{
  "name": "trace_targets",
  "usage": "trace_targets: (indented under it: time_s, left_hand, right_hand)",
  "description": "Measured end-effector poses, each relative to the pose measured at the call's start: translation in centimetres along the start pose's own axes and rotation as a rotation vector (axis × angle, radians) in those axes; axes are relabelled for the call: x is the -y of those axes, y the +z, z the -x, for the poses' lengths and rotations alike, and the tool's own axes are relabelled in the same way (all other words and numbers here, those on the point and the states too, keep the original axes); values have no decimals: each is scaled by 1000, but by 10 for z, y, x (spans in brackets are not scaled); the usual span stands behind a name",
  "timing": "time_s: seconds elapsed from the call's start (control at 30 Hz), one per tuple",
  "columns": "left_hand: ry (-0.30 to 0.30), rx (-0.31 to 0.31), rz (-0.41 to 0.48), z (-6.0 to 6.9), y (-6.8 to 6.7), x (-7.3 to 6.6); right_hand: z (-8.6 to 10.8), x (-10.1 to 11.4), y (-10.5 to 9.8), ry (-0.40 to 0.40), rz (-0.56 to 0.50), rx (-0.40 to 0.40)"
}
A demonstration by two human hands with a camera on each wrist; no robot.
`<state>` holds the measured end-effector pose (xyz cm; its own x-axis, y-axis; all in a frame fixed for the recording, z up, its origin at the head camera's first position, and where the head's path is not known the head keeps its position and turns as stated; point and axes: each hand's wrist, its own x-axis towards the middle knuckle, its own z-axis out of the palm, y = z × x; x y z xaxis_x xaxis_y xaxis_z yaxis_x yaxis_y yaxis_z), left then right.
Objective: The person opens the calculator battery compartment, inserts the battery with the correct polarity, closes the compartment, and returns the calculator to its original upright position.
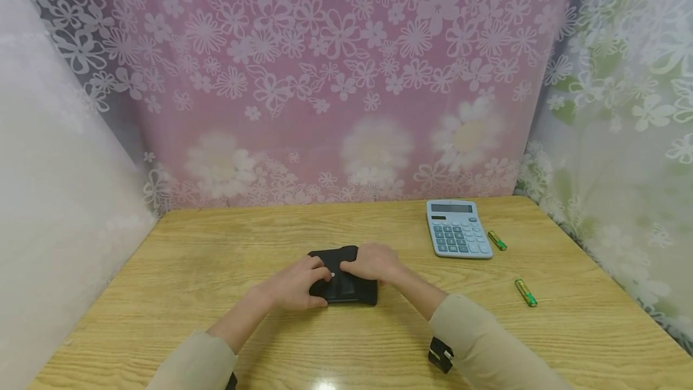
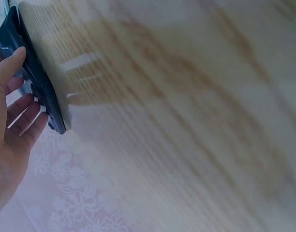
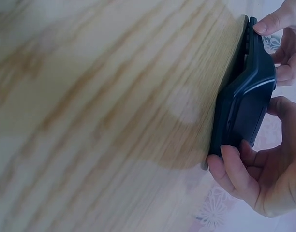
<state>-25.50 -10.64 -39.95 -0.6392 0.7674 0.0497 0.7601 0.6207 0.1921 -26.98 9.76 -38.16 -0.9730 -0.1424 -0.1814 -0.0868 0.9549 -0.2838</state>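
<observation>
A black plastic device (image 1: 341, 294) with a raised wedge-like part lies on the wooden table, a small light spot near its middle. My left hand (image 1: 295, 284) holds its left side, the thumb at the near edge and the fingers bent over the top. From the right, my right hand (image 1: 376, 262) grips the raised end, its thumb on the upper face and its fingers around the right side. In the right wrist view, the device (image 3: 249, 104) shows a row of small bumps along its table-facing side. The hands cover part of its top.
A light blue calculator (image 1: 459, 230) lies at the back right. Beside it is a green and yellow battery (image 1: 497, 240), with a second battery (image 1: 525, 292) nearer the front. Flowered curtains (image 1: 346, 77) stand behind and at the sides of the table (image 1: 216, 233).
</observation>
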Motion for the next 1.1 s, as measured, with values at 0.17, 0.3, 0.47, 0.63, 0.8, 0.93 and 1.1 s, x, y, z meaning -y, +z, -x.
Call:
trace_targets:
  time_s: [0.17, 0.3, 0.47, 0.63, 0.8, 0.93, 1.1]
  left_hand:
    - [-13, -11, 8, 0, 1, -1]
    - [-22, -10, 22, 1, 1, -1]
    - [-25, -9, 37, 1, 0, 0]
    - [-43, 7, 48, 2, -1, 0]
    - [-44, 11, 55, 3, -2, 0]
    - [-38, 10, 46, 2, -3, -1]
    - [-38, 9, 44, 2, -3, -1]
  right_hand:
    - [0, 1, 2, -3, 12, -9]
    - [0, 2, 2, -19, 17, -17]
    - [2, 2, -2, -40, -5, -17]
    - [4, 1, -7, -79, 20, -45]
    - [3, -2, -10, -111, 0, -71]
    - [3, -1, -10, -143, -60, -77]
    - [6, 2, -10, -168, -116, -98]
